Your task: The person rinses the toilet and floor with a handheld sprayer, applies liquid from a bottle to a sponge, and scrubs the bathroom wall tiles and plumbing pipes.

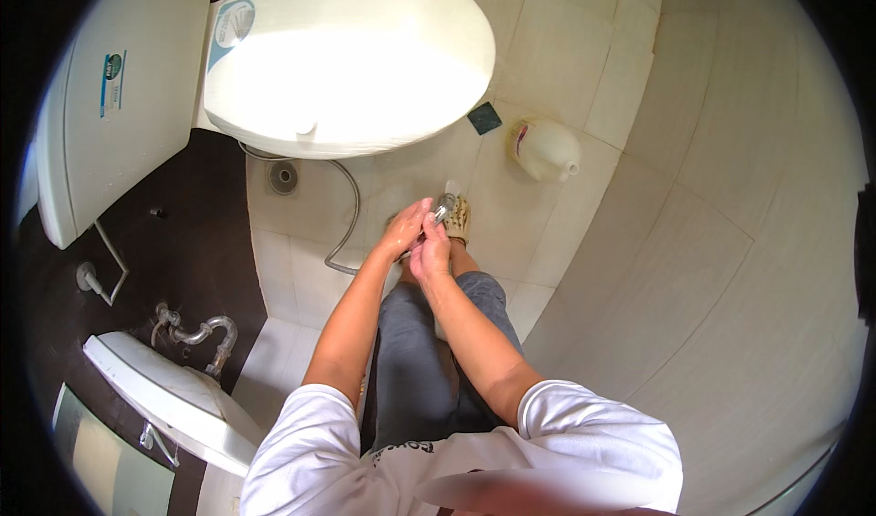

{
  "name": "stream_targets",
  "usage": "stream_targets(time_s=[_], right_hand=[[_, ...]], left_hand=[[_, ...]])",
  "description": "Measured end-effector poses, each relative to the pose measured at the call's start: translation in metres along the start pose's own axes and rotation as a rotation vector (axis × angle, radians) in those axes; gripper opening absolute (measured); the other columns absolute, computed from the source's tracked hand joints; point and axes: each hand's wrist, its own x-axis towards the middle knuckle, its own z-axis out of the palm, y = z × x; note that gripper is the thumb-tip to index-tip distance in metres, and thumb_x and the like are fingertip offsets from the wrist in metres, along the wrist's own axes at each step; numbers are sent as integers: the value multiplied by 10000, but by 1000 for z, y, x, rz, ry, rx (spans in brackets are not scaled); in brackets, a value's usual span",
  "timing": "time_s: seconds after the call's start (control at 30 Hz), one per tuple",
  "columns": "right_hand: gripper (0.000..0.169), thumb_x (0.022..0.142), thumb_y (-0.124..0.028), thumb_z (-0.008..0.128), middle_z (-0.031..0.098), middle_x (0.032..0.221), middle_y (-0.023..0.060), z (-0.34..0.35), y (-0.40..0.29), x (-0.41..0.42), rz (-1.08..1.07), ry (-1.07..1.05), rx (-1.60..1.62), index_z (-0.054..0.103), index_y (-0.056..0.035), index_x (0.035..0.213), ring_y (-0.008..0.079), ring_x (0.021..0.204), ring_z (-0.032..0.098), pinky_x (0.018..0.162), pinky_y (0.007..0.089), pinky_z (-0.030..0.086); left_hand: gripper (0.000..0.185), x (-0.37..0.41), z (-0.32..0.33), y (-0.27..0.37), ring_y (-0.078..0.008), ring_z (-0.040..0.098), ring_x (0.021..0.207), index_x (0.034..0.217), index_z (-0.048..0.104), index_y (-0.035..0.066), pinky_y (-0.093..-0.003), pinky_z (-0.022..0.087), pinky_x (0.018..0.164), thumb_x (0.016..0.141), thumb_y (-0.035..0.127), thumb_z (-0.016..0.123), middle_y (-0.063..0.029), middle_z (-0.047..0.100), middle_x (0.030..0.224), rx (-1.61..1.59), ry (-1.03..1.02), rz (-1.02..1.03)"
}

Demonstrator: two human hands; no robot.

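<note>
A chrome handheld bidet sprayer [446,206] points away from me, low over my feet. My right hand [431,250] is wrapped around its handle, thumb along the top. My left hand [406,227], wet on its back, lies against the sprayer's other side with fingers stretched forward; whether it grips is hidden. A flexible metal hose [357,204] loops from behind the toilet to the sprayer's rear. Beyond my hands is a white toilet with its lid [356,71] down. A patterned beige clog [457,220] shows below the sprayer.
A translucent plastic jug [547,148] stands on the tiled floor [547,57], near a dark square pad [484,118]. A floor drain [282,177] lies beside the toilet. At left are a washbasin [164,386], its drain pipe [220,334] and a paper holder [113,276]. A tiled wall [718,208] rises at right.
</note>
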Motion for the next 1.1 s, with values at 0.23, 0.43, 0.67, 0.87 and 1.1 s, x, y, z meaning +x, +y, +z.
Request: stream_targets(time_s=[0.23,0.43,0.67,0.87,1.1], right_hand=[[263,813,-318,562,523,869,-7,-10,4,-2,120,-23,-329,522,-92,942,94,794,472,664,240,377],[352,864,-396,432,549,844,54,-5,-51,33,140,99,-15,508,-53,878,180,796,537,690,307,458],[289,866,-311,457,592,777,110,-47,-93,110,333,-89,-536,519,-36,802,198,668,590,613,318,502],[265,851,-266,494,586,670,63,-47,-77,119,384,-148,-767,531,-47,705,146,629,578,553,283,471],[154,756,-167,552,595,702,95,-71,-54,147,-260,-85,-1637,590,-42,838,274,646,577,601,330,459]], left_hand=[[554,-51,0,4,-328,467,1030,1206,430,105,-376,370,864,868,506,251,-156,481,1144,176,172,185],[491,-81,-4,33,-353,520,896,1215,412,167,-410,417,771,829,470,408,-157,552,1008,525,138,156],[423,-111,5,41,-126,476,649,1119,527,83,-255,397,606,792,349,556,-21,544,751,86,40,7],[398,-121,13,49,-51,397,611,1113,538,65,-202,359,561,781,277,599,47,484,714,-70,82,-20],[376,-119,16,66,-86,519,808,1105,536,41,-230,406,762,782,221,605,-34,602,921,-45,48,-83]])
